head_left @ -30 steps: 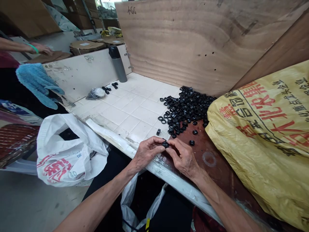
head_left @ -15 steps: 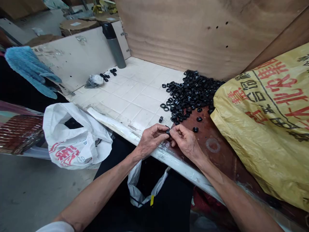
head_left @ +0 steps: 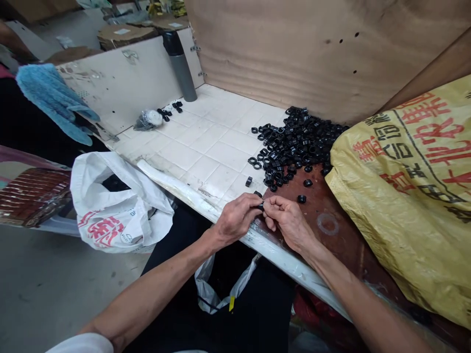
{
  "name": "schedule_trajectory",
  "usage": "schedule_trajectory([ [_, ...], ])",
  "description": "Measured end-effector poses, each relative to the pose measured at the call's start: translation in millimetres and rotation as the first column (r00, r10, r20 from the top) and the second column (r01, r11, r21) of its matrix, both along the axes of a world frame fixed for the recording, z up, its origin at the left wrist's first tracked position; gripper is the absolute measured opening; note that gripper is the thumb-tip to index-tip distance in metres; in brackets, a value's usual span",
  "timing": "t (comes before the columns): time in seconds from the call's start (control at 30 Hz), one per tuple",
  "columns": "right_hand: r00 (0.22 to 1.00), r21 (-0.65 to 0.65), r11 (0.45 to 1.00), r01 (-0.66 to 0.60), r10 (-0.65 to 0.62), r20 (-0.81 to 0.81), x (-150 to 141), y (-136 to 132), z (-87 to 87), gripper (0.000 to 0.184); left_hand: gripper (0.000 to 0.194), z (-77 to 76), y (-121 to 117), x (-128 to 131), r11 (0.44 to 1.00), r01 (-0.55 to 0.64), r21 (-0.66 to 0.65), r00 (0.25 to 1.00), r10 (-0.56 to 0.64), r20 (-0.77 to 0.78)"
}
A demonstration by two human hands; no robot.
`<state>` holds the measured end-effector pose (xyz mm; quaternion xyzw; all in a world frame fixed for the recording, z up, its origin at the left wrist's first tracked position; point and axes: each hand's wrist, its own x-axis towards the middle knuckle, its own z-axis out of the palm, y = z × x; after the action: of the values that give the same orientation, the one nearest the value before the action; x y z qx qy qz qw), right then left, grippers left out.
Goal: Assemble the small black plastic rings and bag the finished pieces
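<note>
Near the front edge of the worktop, my left hand (head_left: 237, 218) and my right hand (head_left: 285, 218) meet at the fingertips. Between them is a small black ring (head_left: 261, 206), pinched from both sides and mostly covered by the fingers. Just beyond the hands lies a heap of similar black rings (head_left: 301, 139), spread over white tiles and a reddish-brown surface. A single ring (head_left: 249, 181) sits apart on the tiles, and another (head_left: 301, 199) rests on the brown surface right of my right hand.
A yellow woven sack (head_left: 405, 196) covers the right side. A grey flask (head_left: 182, 73) stands at the back left near a small plastic bag (head_left: 149, 119). A white bag (head_left: 121, 206) hangs left of the padded edge, below a blue glove (head_left: 55, 100). Wooden panel (head_left: 294, 54) behind.
The view has shifted slightly, so the scene sits a little further right. Both hands stay together at the ring, with the fingers slightly repositioned around it.
</note>
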<state>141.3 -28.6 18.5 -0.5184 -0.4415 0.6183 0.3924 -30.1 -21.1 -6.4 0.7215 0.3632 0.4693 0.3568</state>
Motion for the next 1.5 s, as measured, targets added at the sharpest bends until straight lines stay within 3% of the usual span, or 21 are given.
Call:
schedule_trajectory([
  [0.13,0.992,-0.137,0.986,-0.090,0.076,-0.102,4.8,-0.7,9.8,0.035,0.019,1.9,-4.8,1.2,0.998,0.024,0.059,0.998,-0.020,-0.065],
  [0.23,0.977,0.011,0.987,-0.159,0.155,0.146,9.0,-1.8,15.7,0.041,0.023,18.6,-15.5,-10.2,0.998,0.064,0.022,0.996,-0.063,-0.058],
  [0.3,0.906,0.253,0.958,-0.137,0.018,0.422,12.5,-0.8,15.2,0.040,0.023,34.6,-25.5,-23.4,0.986,0.157,-0.063,0.976,-0.165,-0.141],
  [0.4,0.701,0.544,0.836,-0.070,-0.347,0.623,22.3,4.6,10.8,0.023,0.012,53.1,-34.8,-38.0,0.959,0.264,-0.106,0.885,-0.284,-0.368],
  [0.43,0.619,0.590,0.805,-0.060,-0.434,0.655,27.2,6.8,9.6,0.015,0.008,55.2,-34.4,-38.5,0.966,0.245,-0.087,0.872,-0.258,-0.417],
  [0.5,0.438,0.615,0.784,-0.079,-0.527,0.728,38.6,11.0,8.9,0.008,0.010,51.9,-27.4,-31.0,0.995,0.099,-0.032,0.894,-0.103,-0.437],
  [0.57,0.291,0.553,0.819,-0.153,-0.497,0.817,49.3,14.3,9.3,0.014,0.017,41.1,-13.7,-14.9,0.994,-0.113,0.003,0.912,0.105,-0.397],
  [0.63,0.239,0.451,0.858,-0.246,-0.397,0.886,56.1,16.9,8.6,0.005,0.032,27.7,1.9,3.2,0.971,-0.234,0.050,0.889,0.235,-0.394],
  [0.73,0.314,0.433,0.839,-0.329,-0.335,0.889,55.5,19.9,3.6,0.008,0.024,11.7,18.4,20.2,0.963,-0.251,0.098,0.859,0.268,-0.436],
  [0.83,0.516,0.513,0.809,-0.285,-0.322,0.794,46.2,21.3,-1.4,0.005,0.019,5.2,22.3,19.2,0.972,-0.231,-0.045,0.916,0.202,-0.346],
  [0.93,0.725,0.511,0.838,-0.194,-0.229,0.650,36.9,20.2,-0.8,0.009,0.032,5.9,20.7,10.7,0.934,-0.086,-0.347,0.996,0.087,-0.013],
  [1.0,0.833,0.466,0.880,-0.089,-0.191,0.519,32.6,18.3,2.0,0.016,0.038,8.3,19.9,7.0,0.888,0.054,-0.456,0.974,0.054,0.221],
  [1.07,0.901,0.411,0.912,-0.011,-0.169,0.399,29.9,16.2,5.0,0.021,0.041,11.1,19.8,5.7,0.859,0.143,-0.491,0.932,0.051,0.359],
  [1.17,0.932,0.405,0.914,-0.035,-0.117,0.344,28.3,14.0,8.8,0.018,0.036,15.4,19.8,5.3,0.835,0.209,-0.510,0.897,0.045,0.440],
  [1.4,0.925,0.559,0.810,-0.179,-0.055,0.377,27.5,11.7,15.1,0.024,0.030,16.0,19.3,1.7,0.812,0.261,-0.522,0.868,0.039,0.495],
  [1.5,0.921,0.535,0.827,-0.175,-0.054,0.385,25.8,9.8,17.0,0.019,0.032,13.9,20.2,0.6,0.807,0.254,-0.534,0.868,0.054,0.494],
])
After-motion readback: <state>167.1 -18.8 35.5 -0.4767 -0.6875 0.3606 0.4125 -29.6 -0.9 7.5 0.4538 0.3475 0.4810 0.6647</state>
